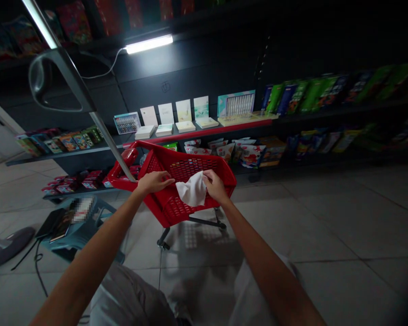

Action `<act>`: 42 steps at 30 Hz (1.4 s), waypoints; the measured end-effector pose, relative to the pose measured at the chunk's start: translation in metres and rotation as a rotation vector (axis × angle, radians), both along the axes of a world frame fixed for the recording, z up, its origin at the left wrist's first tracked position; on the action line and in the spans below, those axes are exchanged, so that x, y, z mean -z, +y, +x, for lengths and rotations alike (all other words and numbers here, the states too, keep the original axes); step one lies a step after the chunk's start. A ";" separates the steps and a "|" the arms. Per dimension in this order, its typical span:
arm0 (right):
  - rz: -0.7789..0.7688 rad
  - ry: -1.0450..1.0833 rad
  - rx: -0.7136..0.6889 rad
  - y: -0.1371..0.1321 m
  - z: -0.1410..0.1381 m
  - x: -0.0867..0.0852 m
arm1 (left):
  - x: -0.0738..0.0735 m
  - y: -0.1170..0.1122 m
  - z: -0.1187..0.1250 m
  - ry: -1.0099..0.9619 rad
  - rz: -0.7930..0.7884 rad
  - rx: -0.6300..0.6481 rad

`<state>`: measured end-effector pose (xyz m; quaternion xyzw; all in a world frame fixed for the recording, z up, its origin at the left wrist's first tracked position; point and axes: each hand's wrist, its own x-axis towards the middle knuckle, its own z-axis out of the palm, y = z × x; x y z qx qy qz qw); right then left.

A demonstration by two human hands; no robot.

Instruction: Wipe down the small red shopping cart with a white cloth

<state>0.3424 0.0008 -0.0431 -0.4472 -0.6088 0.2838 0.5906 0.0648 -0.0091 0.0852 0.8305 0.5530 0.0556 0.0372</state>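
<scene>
A red plastic shopping basket on wheels (187, 168) stands on the tiled floor in front of me. My left hand (153, 181) rests on its near rim, fingers curled over the edge. My right hand (215, 184) is closed on a white cloth (192, 190) that hangs against the basket's near wall. A long metal handle (106, 134) rises from the basket's left side up to a grey grip loop (54, 81) at the upper left.
Dark shelves (224, 129) with cards, boxed sets and snack packets run along the back. A low green stool (78, 228) with dark items stands at the left, beside cables and a fan base (8, 246). Tiled floor spreads to the right.
</scene>
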 end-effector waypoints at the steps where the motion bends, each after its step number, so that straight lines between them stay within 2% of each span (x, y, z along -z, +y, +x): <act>1: 0.014 0.013 -0.056 0.000 -0.003 -0.001 | -0.001 -0.002 0.002 0.043 -0.001 -0.011; 4: 0.031 0.081 -0.190 -0.002 -0.009 -0.005 | -0.005 -0.006 0.007 0.106 -0.007 -0.014; 6: 0.022 0.133 -0.232 -0.003 -0.012 -0.009 | -0.006 -0.007 0.009 0.113 -0.003 0.007; 13: -0.014 0.164 -0.305 -0.010 -0.010 -0.015 | -0.009 -0.003 0.006 0.091 -0.019 0.248; 17: -0.079 0.172 -0.218 -0.006 0.002 -0.010 | -0.008 -0.001 0.009 0.041 0.050 0.206; 20: -0.117 0.135 -0.089 -0.002 0.014 -0.003 | -0.008 -0.001 0.011 0.048 0.057 0.128; 23: -0.126 0.043 0.044 0.001 0.025 0.004 | -0.008 0.000 0.011 0.061 0.026 0.100; 27: -0.159 -0.162 0.111 -0.005 0.035 0.005 | -0.007 0.004 0.008 0.068 -0.014 0.128; 29: -0.104 -0.305 0.149 -0.012 0.035 0.000 | -0.005 0.006 0.007 0.066 -0.002 0.164; 33: 0.173 -0.477 0.256 -0.030 0.020 -0.019 | -0.002 0.008 0.003 -0.102 0.089 0.232; 36: 0.311 -0.530 0.189 -0.040 0.002 -0.032 | 0.000 0.011 0.000 -0.240 0.101 0.277; 39: 0.318 -0.603 0.121 -0.040 -0.015 -0.031 | 0.003 0.013 -0.003 -0.325 0.074 0.297; 42: 0.279 -0.598 0.081 -0.033 -0.025 -0.026 | 0.005 0.013 -0.002 -0.387 0.068 0.247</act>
